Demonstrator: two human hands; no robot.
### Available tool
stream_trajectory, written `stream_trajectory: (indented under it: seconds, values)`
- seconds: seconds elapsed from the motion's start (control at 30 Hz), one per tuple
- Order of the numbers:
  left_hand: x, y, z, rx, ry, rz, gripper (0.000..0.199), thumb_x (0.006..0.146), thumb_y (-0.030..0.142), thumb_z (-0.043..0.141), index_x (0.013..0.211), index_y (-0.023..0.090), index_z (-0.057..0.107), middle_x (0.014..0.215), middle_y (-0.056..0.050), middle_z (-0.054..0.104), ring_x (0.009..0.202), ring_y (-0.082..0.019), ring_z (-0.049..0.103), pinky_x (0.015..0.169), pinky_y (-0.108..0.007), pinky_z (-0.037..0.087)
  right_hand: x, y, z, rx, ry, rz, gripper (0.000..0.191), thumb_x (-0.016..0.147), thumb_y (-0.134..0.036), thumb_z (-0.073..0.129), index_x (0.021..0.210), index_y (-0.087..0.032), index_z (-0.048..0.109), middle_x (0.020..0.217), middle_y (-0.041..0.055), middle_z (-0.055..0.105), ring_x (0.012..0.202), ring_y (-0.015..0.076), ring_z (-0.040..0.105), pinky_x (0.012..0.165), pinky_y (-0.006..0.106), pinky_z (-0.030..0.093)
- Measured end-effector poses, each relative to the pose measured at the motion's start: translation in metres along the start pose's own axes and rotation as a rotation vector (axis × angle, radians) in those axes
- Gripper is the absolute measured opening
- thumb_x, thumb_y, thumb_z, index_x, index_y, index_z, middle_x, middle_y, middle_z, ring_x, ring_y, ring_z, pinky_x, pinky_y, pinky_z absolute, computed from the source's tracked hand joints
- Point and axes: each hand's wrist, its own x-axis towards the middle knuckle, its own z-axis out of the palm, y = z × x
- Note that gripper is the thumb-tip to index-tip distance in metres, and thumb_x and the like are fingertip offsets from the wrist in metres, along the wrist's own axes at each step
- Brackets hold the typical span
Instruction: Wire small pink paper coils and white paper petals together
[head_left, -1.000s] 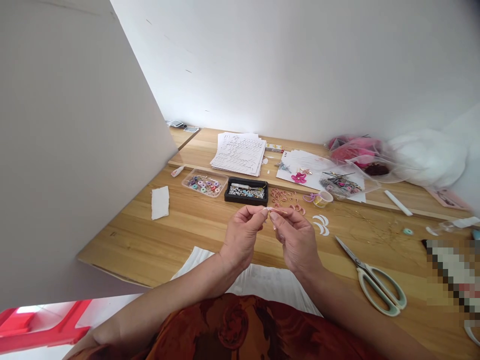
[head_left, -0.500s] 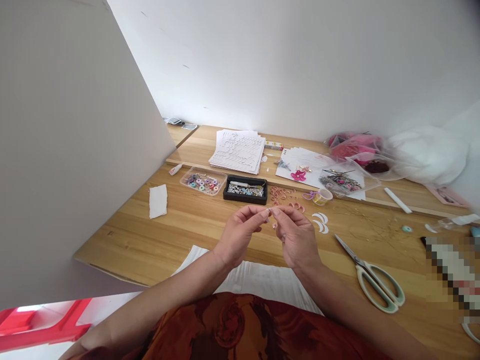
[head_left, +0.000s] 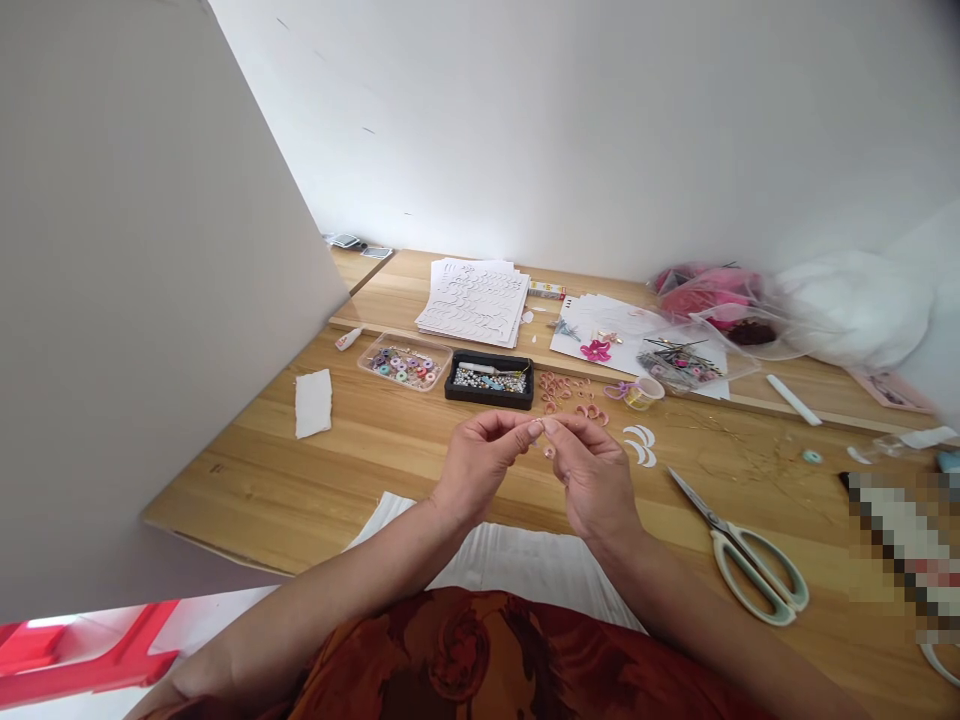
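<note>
Just in front of the black tray (head_left: 489, 398), the left hand (head_left: 476, 465) and right hand (head_left: 592, 480) were closed narrow, their fingertips meeting around a tiny pale piece (head_left: 538, 428), too small for its long axis or pointing to be read. Across the wooden tabletop (head_left: 360, 470), steel scissors (head_left: 750, 558) lay well right of the tray, with pink rings (head_left: 570, 396) just beside it and a clear box of beads (head_left: 405, 362) just left of it. Beyond the tray lay stacked white paper sheets (head_left: 472, 302), then a white wall (head_left: 570, 150).
</note>
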Motion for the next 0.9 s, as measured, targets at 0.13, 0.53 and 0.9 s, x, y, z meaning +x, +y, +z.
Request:
stream_trajectory:
  seconds: [0.13,0.53,0.9]
  values:
    - [-0.001,-0.003,0.0,-0.043,0.006,-0.018,0.028,0.068,0.041,0.089,0.079,0.017,0.079,0.068,0.0,0.065,0.062,-0.009,0.049,0.06,-0.024,0.038,-0.001,0.003,-0.001,0.038,-0.005,0.044,0.026,0.071,-0.045,0.085,0.077,-0.022,0.076,0.051,-0.007,0.046,0.048,0.0075,0.028,0.047,0.025,0.021]
    - [-0.007,-0.004,0.006,-0.228,0.062,-0.192,0.034,0.058,0.038,0.095,0.076,0.016,0.075,0.073,0.0,0.065,0.069,-0.009,0.057,0.065,-0.023,0.043,-0.003,-0.002,0.003,0.124,-0.02,0.112,0.028,0.068,-0.043,0.085,0.077,-0.021,0.071,0.043,-0.0112,0.034,0.042,0.006,0.022,0.044,0.025,0.015]
    - [-0.01,-0.006,0.011,-0.255,0.091,-0.164,0.034,0.061,0.038,0.093,0.076,0.015,0.073,0.074,0.0,0.064,0.069,-0.008,0.056,0.064,-0.022,0.045,-0.006,0.0,0.005,0.192,-0.018,0.15,0.028,0.068,-0.04,0.087,0.079,-0.02,0.072,0.046,-0.0107,0.039,0.042,0.0048,0.025,0.043,0.024,0.018]
